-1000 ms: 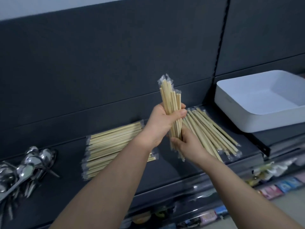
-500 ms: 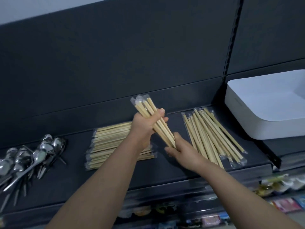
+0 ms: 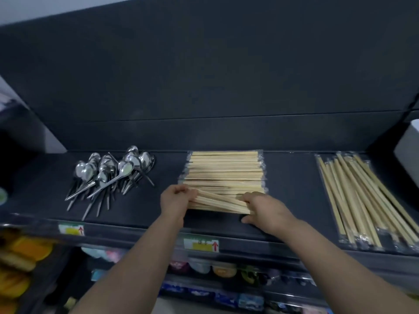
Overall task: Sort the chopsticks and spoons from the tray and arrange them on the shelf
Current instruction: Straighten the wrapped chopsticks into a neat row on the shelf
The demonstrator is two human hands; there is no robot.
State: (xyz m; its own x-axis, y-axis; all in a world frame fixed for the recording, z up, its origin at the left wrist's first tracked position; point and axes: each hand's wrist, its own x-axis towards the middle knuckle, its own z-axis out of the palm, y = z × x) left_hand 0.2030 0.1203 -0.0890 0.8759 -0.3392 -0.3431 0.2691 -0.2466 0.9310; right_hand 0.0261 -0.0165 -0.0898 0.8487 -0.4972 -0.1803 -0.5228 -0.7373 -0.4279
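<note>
Raised earlier, the chopstick bundle now lies flat, left hand and right hand fingers gripping its ends; the tray, rightward, is cropped.

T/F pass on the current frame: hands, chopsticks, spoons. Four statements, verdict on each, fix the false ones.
1. The left hand and right hand both hold one bundle of chopsticks. True.
2. The spoons lie to the right of the middle stack. False: they lie to its left.
3. The bundle of chopsticks stands upright above the shelf. False: it lies low and crosswise at the front edge of the middle stack.
4. The longer chopsticks lie apart from the middle stack, to its right. True.
</note>
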